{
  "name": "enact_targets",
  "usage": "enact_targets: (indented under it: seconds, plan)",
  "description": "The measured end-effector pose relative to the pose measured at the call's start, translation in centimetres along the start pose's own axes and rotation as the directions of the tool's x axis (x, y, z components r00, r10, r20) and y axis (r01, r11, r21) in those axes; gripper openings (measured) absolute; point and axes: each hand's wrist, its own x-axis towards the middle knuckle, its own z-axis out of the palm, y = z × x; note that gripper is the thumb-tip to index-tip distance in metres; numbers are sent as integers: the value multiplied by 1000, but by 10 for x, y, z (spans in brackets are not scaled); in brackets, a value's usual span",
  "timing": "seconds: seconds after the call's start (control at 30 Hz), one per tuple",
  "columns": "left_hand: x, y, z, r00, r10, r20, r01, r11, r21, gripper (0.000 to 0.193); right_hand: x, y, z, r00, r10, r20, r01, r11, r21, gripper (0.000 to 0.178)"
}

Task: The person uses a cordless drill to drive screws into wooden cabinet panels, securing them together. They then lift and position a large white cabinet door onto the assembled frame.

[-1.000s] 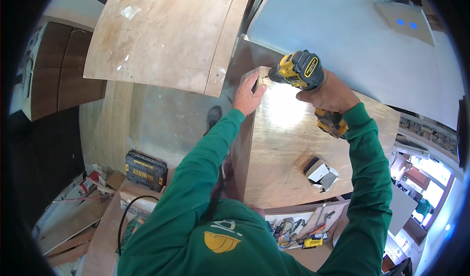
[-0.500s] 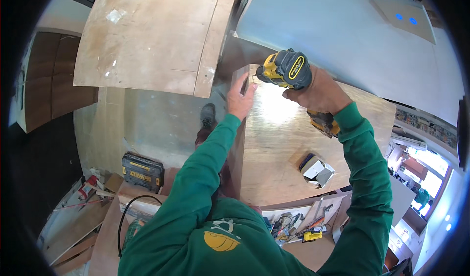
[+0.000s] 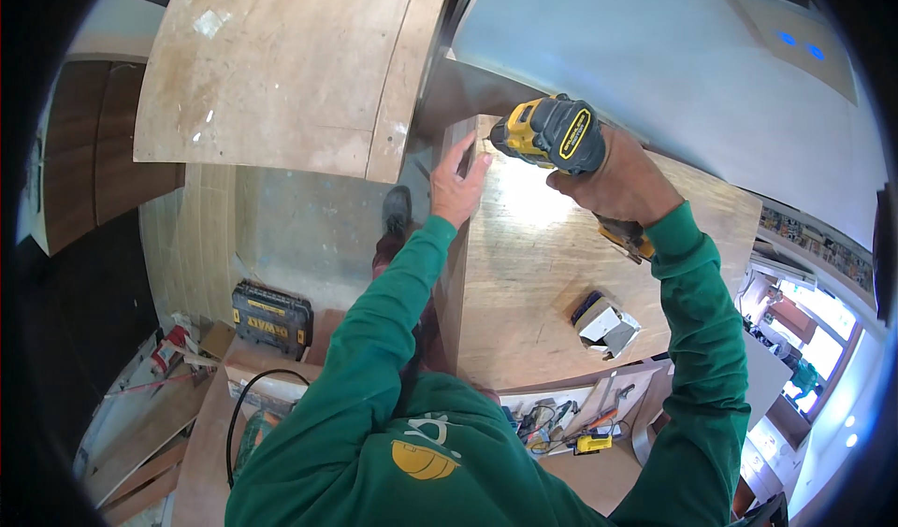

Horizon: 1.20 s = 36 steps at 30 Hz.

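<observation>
Drill (image 3: 552, 134) and left hand (image 3: 456, 186) shifted toward panel (image 3: 561, 274) corner.

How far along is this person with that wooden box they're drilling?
Done: the plywood box already stands assembled, top panel in place. In hand: the right hand holds a yellow drill at the top's far left corner, while the left hand steadies that edge. Left: I cannot tell how many fasteners remain; none are visible.

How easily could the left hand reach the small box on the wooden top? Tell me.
Probably easily: the left hand rests on the top's edge, empty, and bare wood lies between it and the small box.
</observation>
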Motion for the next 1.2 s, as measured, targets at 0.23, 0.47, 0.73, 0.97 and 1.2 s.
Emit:
enact_targets:
  seconds: [0.23,0.47,0.73,0.97,1.2]
  plan:
    - [1,-1,0,997,67,-27,-65,997,48,50,4,-3,-1,999,-5,38,7,998,-64,25]
    - [-1,10,0,1000,3,-28,-2,999,47,49,5,-4,1,1000,-27,-7,26,998,-53,25]
    - [-1,5,1,999,3,-35,-2,1000,14,49,7,2,5,1000,7,-22,-6,1000,27,26]
    - [0,-2,3,999,8,-34,-7,999,32,49,11,7,7,999,34,28,-33,999,-33,26]
    - [-2,2,6,999,-25,-36,25,1000,-14,49,11,12,13,999,46,-27,-46,999,13,26]
